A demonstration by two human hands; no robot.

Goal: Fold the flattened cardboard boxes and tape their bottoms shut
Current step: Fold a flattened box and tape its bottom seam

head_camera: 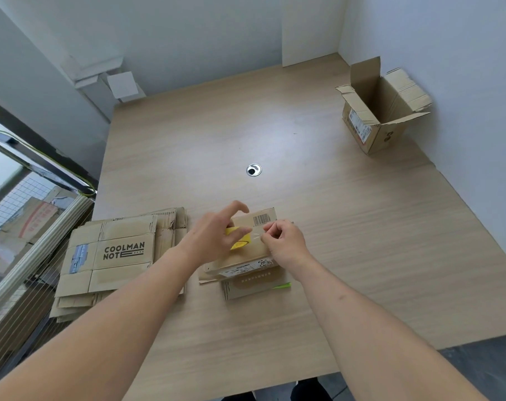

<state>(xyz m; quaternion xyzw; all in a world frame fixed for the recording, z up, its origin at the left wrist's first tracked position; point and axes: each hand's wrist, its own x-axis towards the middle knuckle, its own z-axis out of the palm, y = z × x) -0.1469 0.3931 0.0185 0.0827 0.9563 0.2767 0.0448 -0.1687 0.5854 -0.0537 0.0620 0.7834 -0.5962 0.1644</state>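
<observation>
Wooden table [332, 227], "COOLMAN NOTE" flattened boxes [115, 256], barcoded box [254, 241] under hands

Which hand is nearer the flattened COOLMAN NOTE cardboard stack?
Left. The left hand, gripping the yellow tape roll, is just right of the flattened COOLMAN NOTE cardboard stack; the right hand sits farther right.
</observation>
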